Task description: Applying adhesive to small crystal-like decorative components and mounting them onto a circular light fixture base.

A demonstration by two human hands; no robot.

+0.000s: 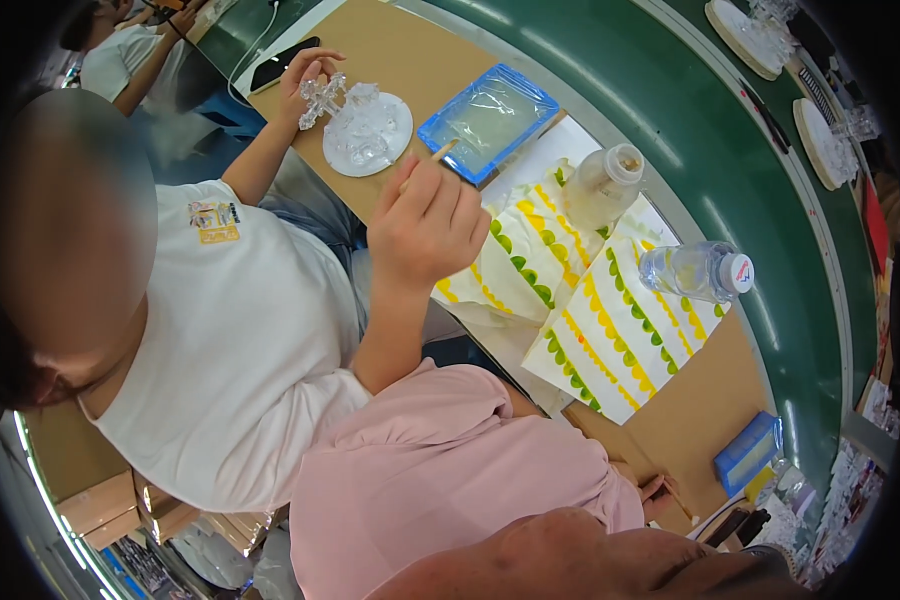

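near the blue box (pixel 748 453), a pink sleeve (pixel 610 490) half hides a hand (pixel 656 496), grip impossible to tell.

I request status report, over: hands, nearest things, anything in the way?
One hand visible beside pink garment, left or right unclear, grip unclear. Blue-edged box close by. Patterned sheets lie between that hand and co-worker's raised hand.

Glossy ornament (pixel 368 128), shiny plastic film (pixel 490 118), matt cardboard (pixel 420 45)
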